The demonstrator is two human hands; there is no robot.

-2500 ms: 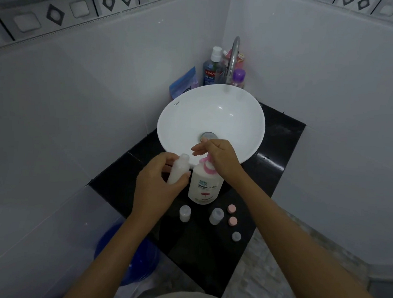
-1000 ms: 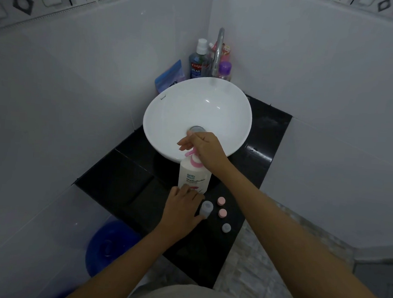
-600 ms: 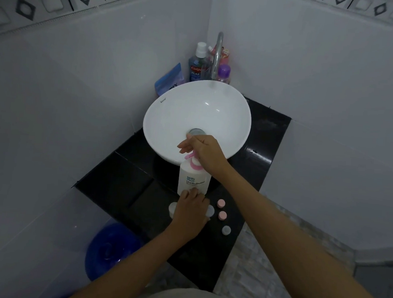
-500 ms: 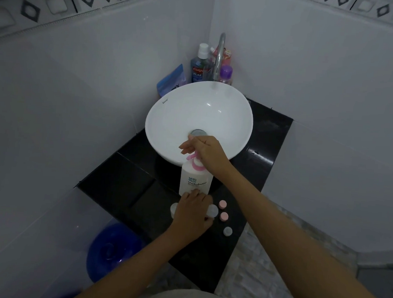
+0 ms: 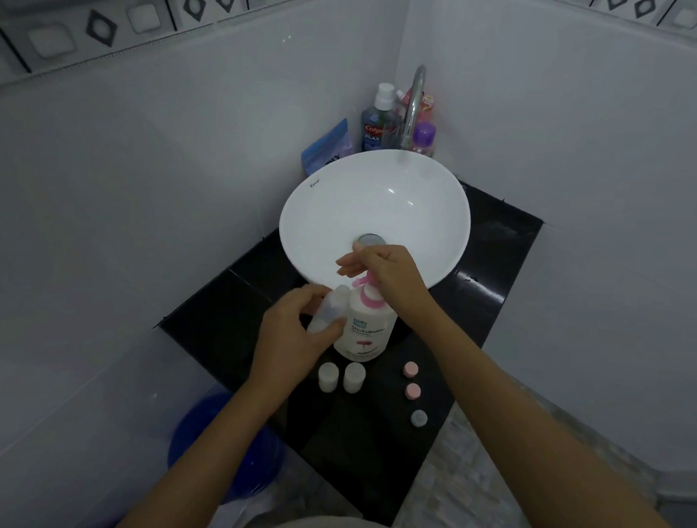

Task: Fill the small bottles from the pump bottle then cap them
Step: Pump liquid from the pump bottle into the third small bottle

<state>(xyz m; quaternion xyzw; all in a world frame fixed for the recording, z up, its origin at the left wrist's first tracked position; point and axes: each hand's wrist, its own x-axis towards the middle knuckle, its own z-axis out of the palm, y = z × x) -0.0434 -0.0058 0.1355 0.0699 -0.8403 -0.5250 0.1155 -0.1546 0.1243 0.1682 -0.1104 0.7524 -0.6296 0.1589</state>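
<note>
— Holding item one: small bottle point(image 5: 327, 311), translucent, uncapped, tilted with its mouth just under the pink spout. Your left hand point(image 5: 292, 342) has fingers and thumb curled round its body. Why there?

— So the spout empties straight into the neck, by my reading. It sits pressed against the pump bottle point(image 5: 365, 327), which stands upright on the black counter point(image 5: 480, 306) at the near edge of the white basin point(image 5: 375, 208).

— Item two, the pump bottle?

— White body, pink collar and pump head, a printed label facing you. Your right hand point(image 5: 383, 270) lies over the pump head, fingers mostly extended, ready to press; it grips nothing.

— Item three?

— Two more small bottles point(image 5: 341, 376), uncapped, side by side just in front of the pump bottle. Whether they are filled, you cannot tell.

— Caps?

— Two pink caps point(image 5: 411, 379) and one grey cap point(image 5: 419, 418), in a line to your right, apart from the bottles, within reach for capping.

— Beyond?

— Faucet point(image 5: 413, 103) and toiletries behind the basin.
</note>
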